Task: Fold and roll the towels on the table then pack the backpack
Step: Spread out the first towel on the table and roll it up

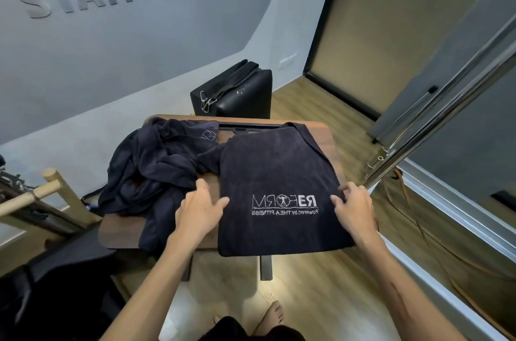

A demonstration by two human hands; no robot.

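A dark navy towel (276,173) with a white logo lies flat on the right half of the small wooden table (120,232), its near edge hanging over the front. My left hand (199,208) lies with spread fingers at the towel's left edge. My right hand (353,206) touches the towel's right edge, fingers slightly bent. A heap of crumpled dark towels (150,170) fills the table's left side. A dark bag, possibly the backpack (55,293), sits low at the left near the floor.
A black case with a strap and clips (237,92) stands on the floor behind the table. A wooden rack (42,192) is at the left. A metal pole (446,106) and a brown cord (418,226) are on the right. My bare foot (275,312) is on the wood floor.
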